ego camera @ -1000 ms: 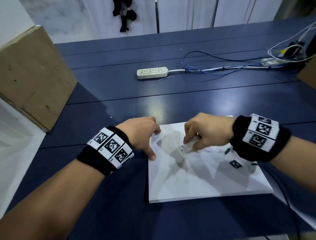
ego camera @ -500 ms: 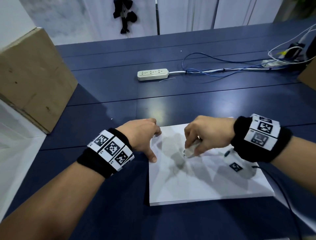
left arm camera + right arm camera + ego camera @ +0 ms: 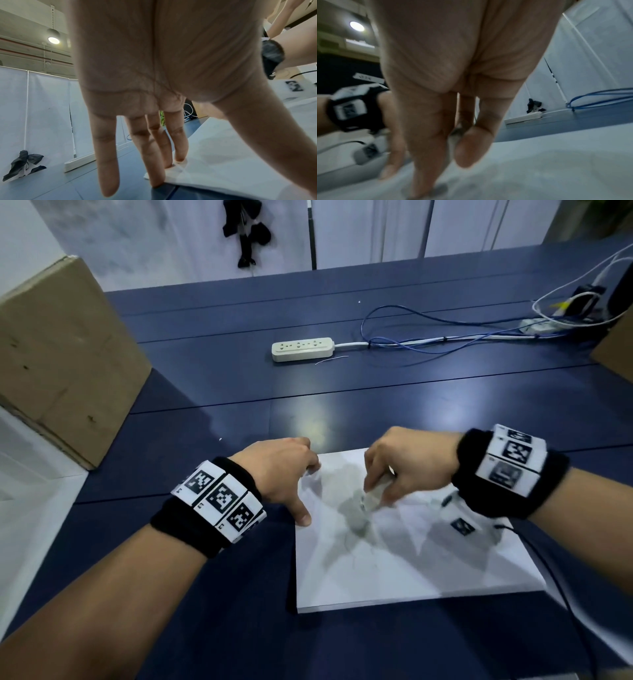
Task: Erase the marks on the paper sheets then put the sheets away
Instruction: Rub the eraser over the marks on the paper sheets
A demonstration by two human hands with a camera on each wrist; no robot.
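A stack of white paper sheets (image 3: 411, 570) lies on the dark blue table (image 3: 376, 398), with faint grey marks near its middle. My left hand (image 3: 298, 487) presses the stack's far left corner with straight fingers (image 3: 154, 148) on the paper sheets (image 3: 231, 155). My right hand (image 3: 378, 491) pinches a small white eraser (image 3: 371, 499) and holds its tip against the top sheet. In the right wrist view the right hand's fingers (image 3: 471, 146) close around the eraser, which is mostly hidden, above the paper (image 3: 539, 169).
A cardboard box (image 3: 61, 354) stands at the left, another box's corner (image 3: 616, 350) at the right. A white power strip (image 3: 303, 349) and blue cables (image 3: 428, 337) lie farther back. A black cable (image 3: 555, 577) trails past the stack's right edge.
My right hand has shifted the eraser a little back and forth over the same spot on the sheet. My left hand has stayed on the corner.
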